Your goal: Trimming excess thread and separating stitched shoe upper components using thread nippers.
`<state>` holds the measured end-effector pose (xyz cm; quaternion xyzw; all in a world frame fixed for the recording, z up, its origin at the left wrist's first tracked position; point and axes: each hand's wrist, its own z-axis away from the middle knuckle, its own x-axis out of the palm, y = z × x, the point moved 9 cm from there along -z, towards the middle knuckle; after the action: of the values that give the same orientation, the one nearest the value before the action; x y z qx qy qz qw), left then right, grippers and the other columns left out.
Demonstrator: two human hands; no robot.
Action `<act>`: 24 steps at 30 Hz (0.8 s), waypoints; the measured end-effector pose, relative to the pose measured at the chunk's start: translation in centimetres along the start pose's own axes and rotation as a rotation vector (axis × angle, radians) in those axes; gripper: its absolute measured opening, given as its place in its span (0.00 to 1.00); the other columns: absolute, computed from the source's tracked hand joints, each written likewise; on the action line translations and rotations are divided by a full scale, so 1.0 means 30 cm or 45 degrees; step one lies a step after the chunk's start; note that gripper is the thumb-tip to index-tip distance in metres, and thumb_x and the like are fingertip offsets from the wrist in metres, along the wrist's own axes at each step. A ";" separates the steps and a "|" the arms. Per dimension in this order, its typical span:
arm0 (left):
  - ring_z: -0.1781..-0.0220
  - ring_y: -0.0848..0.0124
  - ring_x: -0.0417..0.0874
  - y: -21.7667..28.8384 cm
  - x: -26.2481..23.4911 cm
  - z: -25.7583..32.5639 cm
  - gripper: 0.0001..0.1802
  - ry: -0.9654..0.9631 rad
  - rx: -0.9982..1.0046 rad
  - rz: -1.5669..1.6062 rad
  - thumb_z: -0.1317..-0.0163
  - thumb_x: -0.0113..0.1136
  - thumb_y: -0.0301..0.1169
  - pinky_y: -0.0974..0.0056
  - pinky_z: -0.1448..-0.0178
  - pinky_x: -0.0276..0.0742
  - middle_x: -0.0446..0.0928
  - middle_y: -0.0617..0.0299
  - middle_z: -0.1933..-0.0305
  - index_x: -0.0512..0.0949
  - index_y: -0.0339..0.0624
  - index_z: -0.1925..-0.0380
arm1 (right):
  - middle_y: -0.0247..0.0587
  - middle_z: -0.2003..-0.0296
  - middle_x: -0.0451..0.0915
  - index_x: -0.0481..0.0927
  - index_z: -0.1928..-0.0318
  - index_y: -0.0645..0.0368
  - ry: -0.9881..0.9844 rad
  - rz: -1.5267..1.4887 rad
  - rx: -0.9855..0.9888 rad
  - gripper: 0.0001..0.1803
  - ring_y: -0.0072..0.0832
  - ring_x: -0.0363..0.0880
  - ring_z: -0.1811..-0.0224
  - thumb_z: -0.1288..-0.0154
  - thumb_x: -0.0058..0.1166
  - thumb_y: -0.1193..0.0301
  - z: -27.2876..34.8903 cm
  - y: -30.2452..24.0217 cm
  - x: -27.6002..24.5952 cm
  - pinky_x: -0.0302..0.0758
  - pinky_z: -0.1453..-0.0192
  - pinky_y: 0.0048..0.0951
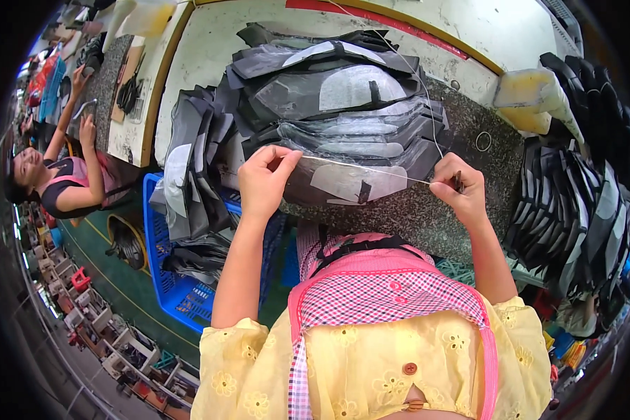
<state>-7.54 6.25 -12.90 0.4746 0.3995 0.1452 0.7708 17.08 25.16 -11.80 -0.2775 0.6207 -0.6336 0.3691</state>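
Observation:
My left hand [267, 178] pinches one end of a thin white string [360, 168] between thumb and fingers. The string runs taut to my right hand [462, 185], which also grips it. A small dark tool [458, 182] shows in my right fist, mostly hidden by the fingers, so its kind is unclear. From the right hand the string goes on up past the table's far edge. Just under the taut stretch lies a stack of black curved pieces with grey patches [357, 183], resembling shoe uppers. More layered bundles of them [343, 91] are piled behind it.
Left of the pile, more black pieces [182, 161] stand over a blue plastic crate [159, 259]. At right are several bundles [567, 203] and a yellowish clear container [528, 98]. A string loop [483, 141] lies on the speckled tabletop [493, 189]. A co-worker [77, 175] sits at far left.

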 end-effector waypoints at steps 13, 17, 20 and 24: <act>0.81 0.65 0.72 0.061 0.008 -0.100 0.16 0.069 0.172 -0.519 0.54 0.68 0.35 0.65 0.74 0.67 0.71 0.58 0.82 0.71 0.38 0.79 | 0.35 0.64 0.77 0.74 0.76 0.62 0.156 -0.206 0.298 0.04 0.12 0.67 0.71 0.49 0.56 0.78 -0.052 0.203 -0.003 0.64 0.65 0.17; 0.76 0.63 0.72 0.158 -0.054 -0.077 0.11 0.404 0.609 -0.587 0.50 0.63 0.29 0.61 0.72 0.67 0.70 0.57 0.77 0.70 0.40 0.77 | 0.34 0.68 0.77 0.74 0.75 0.62 0.164 -0.226 0.281 0.04 0.14 0.69 0.68 0.47 0.56 0.77 -0.084 0.229 0.008 0.65 0.62 0.18; 0.69 0.63 0.76 0.433 0.143 0.108 0.07 0.181 1.244 -0.535 0.51 0.61 0.22 0.64 0.62 0.72 0.74 0.58 0.71 0.75 0.38 0.70 | 0.31 0.69 0.77 0.74 0.75 0.62 0.159 -0.259 0.281 0.05 0.13 0.68 0.70 0.47 0.56 0.76 -0.073 0.253 0.003 0.65 0.64 0.17; 0.59 0.61 0.72 0.383 0.461 0.210 0.15 -0.390 1.271 -0.635 0.53 0.60 0.26 0.61 0.55 0.70 0.72 0.58 0.63 0.76 0.37 0.62 | 0.31 0.73 0.74 0.73 0.76 0.62 0.147 -0.058 0.211 0.07 0.15 0.67 0.74 0.49 0.59 0.75 -0.090 0.250 -0.015 0.65 0.68 0.19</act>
<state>7.82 16.55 -8.31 0.6878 0.4033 -0.3171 0.5134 16.08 27.40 -19.39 -0.2231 0.5800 -0.7059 0.3400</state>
